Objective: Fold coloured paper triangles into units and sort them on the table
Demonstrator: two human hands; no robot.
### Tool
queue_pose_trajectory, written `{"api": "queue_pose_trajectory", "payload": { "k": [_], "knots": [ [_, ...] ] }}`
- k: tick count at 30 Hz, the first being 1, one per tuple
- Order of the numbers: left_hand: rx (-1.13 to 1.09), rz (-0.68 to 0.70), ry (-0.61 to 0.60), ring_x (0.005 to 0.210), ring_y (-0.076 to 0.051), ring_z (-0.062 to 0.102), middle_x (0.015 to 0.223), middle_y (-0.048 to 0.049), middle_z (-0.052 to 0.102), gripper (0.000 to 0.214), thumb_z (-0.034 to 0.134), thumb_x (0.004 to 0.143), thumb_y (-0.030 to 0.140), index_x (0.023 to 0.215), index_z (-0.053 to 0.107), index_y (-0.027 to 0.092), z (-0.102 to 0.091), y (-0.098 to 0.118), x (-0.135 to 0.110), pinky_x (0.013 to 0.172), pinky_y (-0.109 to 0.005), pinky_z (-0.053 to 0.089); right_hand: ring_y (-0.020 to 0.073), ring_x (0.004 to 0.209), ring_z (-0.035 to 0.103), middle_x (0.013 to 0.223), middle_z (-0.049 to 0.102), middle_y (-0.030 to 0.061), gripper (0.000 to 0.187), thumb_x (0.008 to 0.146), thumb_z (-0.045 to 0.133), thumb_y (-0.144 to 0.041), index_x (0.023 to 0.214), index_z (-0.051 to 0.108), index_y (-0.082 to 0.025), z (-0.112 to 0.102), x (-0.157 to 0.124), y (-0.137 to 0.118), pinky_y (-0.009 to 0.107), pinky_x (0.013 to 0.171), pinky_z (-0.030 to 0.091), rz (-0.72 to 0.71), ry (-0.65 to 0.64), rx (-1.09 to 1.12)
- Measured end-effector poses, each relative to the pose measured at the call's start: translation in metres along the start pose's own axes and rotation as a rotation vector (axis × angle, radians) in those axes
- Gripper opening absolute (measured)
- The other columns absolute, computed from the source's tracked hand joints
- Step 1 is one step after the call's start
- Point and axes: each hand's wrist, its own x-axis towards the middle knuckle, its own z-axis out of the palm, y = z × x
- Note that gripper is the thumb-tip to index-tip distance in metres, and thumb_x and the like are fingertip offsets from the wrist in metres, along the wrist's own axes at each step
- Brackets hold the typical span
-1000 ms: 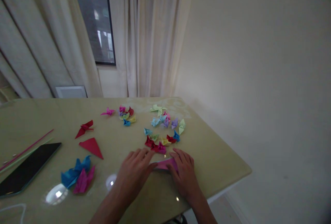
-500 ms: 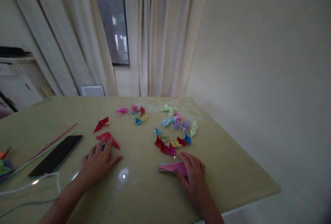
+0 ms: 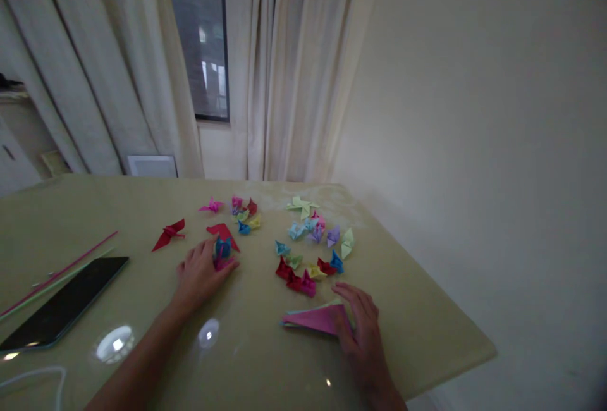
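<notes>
My left hand [image 3: 202,275] curls its fingers and thumb around small folded paper pieces, one blue [image 3: 222,247] and one magenta [image 3: 222,262], on the table. Just beyond these lies a flat red folded paper [image 3: 224,234]. My right hand [image 3: 363,325] rests on the near right of the table, its thumb on a long, pointed pink folded paper [image 3: 313,318]. Light green and bluish layers show along that paper's edges. A red origami crane [image 3: 169,234] sits to the left of my left hand.
Small origami pieces form a curved cluster [image 3: 298,272] ahead of my right hand, below a pale green crane [image 3: 301,207]. Another cluster [image 3: 244,215] and a pink crane [image 3: 212,205] lie farther back. A black phone [image 3: 66,300], thin sticks [image 3: 61,273] and a white cable [image 3: 42,371] are left.
My left hand has moved right and away with the blue and magenta pieces, and the red paper has shifted right. My right hand stays at the pink paper. The view has turned slightly right.
</notes>
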Motion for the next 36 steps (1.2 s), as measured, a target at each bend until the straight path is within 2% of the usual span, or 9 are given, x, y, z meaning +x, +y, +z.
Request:
{"api": "queue_pose_trajectory", "payload": {
  "k": [3,7,11,14,20,23,28,32,36],
  "knots": [
    [-0.116,0.052,-0.040,0.120,-0.033,0.063,0.129,-0.0188,0.068,0.061,0.057,0.087,0.046,0.135,0.057,0.009,-0.002,-0.005,0.003,0.109,-0.046,0.046,0.0318,0.124,0.061,0.128,0.070,0.0120,0.031,0.105,0.054,-0.043,0.125,0.069,-0.026,-0.002,0.037,-0.025,0.048,0.105,0.045,-0.106,-0.052,0.040],
    [-0.246,0.047,0.031,0.104,-0.028,0.068,0.116,-0.0135,0.075,0.057,0.055,0.086,0.041,0.135,0.059,0.012,-0.004,-0.004,0.005,0.096,-0.040,0.052,0.0302,0.127,0.057,0.132,0.068,0.0112,0.033,0.104,0.057,-0.041,0.131,0.066,-0.025,0.001,0.100,-0.068,0.048,0.112,0.038,-0.329,-0.153,0.059],
    [-0.191,0.021,0.103,0.108,-0.029,0.068,0.114,-0.0096,0.078,0.040,0.053,0.088,0.039,0.118,0.071,0.021,-0.009,0.005,-0.001,0.099,-0.045,0.048,0.0279,0.123,0.059,0.130,0.070,0.0107,0.042,0.102,0.064,-0.043,0.139,0.061,-0.023,0.015,0.146,-0.104,0.046,0.111,0.037,-0.550,-0.375,-0.016],
    [-0.101,0.044,0.164,0.112,-0.031,0.067,0.108,-0.0062,0.079,0.028,0.055,0.087,0.034,0.104,0.077,0.026,-0.012,0.011,-0.006,0.106,-0.052,0.041,0.0263,0.115,0.063,0.125,0.071,0.0105,0.044,0.101,0.066,-0.048,0.135,0.062,-0.021,0.031,0.158,-0.117,0.041,0.103,0.043,-0.668,-0.513,-0.063],
    [-0.057,0.137,0.299,0.120,-0.032,0.060,0.126,-0.0070,0.073,0.020,0.059,0.090,0.031,0.097,0.078,0.028,-0.014,0.018,-0.011,0.108,-0.054,0.039,0.0243,0.100,0.067,0.110,0.073,0.0091,0.041,0.098,0.068,-0.052,0.120,0.066,-0.018,0.055,0.156,-0.108,0.037,0.091,0.049,-0.747,-0.627,-0.117],
    [-0.079,0.191,0.408,0.119,-0.033,0.059,0.130,-0.0088,0.070,0.022,0.058,0.094,0.037,0.096,0.079,0.028,-0.015,0.024,-0.016,0.107,-0.055,0.041,0.0250,0.107,0.066,0.122,0.070,0.0109,0.047,0.099,0.069,-0.048,0.134,0.060,-0.018,0.053,0.157,-0.101,0.037,0.094,0.051,-0.695,-0.602,-0.096],
    [-0.210,0.425,0.460,0.095,-0.025,0.067,0.102,-0.0043,0.077,0.020,0.059,0.099,0.029,0.095,0.078,0.032,-0.015,0.035,-0.032,0.095,-0.046,0.047,0.0247,0.117,0.064,0.137,0.064,0.0102,0.057,0.101,0.068,-0.039,0.152,0.046,-0.024,0.048,0.163,-0.092,0.036,0.095,0.051,-0.639,-0.589,-0.072],
    [-0.323,0.692,0.392,0.089,-0.018,0.070,0.096,-0.0010,0.076,0.026,0.061,0.097,0.011,0.106,0.075,0.031,-0.010,0.041,-0.045,0.087,-0.034,0.049,0.0202,0.101,0.067,0.114,0.072,0.0039,0.024,0.102,0.067,-0.031,0.125,0.064,-0.024,0.053,0.163,-0.083,0.030,0.088,0.048,-0.690,-0.670,-0.067],
    [-0.354,0.707,0.358,0.100,-0.019,0.070,0.109,-0.0046,0.074,0.032,0.061,0.097,0.014,0.125,0.066,0.029,-0.004,0.043,-0.049,0.089,-0.030,0.054,0.0185,0.092,0.066,0.097,0.073,0.0019,0.007,0.101,0.067,-0.028,0.099,0.068,-0.021,0.054,0.169,-0.073,0.029,0.084,0.046,-0.724,-0.686,-0.059]
  ]
}}
